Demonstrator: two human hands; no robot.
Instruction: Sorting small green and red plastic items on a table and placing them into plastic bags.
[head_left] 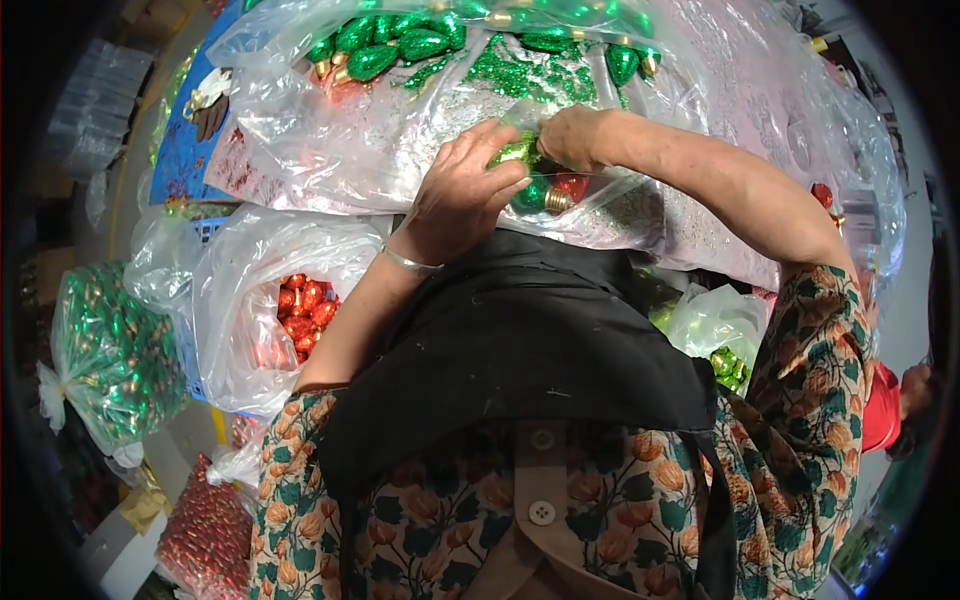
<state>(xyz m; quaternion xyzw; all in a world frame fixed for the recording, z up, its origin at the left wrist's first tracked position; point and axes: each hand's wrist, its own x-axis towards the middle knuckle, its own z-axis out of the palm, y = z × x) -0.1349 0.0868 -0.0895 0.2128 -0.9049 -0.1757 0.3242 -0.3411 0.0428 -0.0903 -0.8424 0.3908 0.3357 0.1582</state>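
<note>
A small clear plastic bag with glittery bulb-shaped ornaments is between my hands over the table. Inside show a light green bulb (516,151), a dark green bulb (531,194) and a red bulb (571,186); one gold screw base points down. My left hand (466,178) is closed round the bag's left side, fingers and thumb bent about the light green bulb. My right hand (574,138) is closed at the bag's upper right; what its fingertips pinch is hidden. Beyond, several green glitter bulbs (424,44) lie on a large plastic sheet (270,125).
Loose green glitter (530,72) is spread on the sheet. Left of me, a lined blue crate (190,350) holds red bulbs (305,312); full bags of green bulbs (118,350) and red ornaments (207,530) stand beyond. Light green bulbs (727,368) sit at my right. A person in red (882,408) is further right.
</note>
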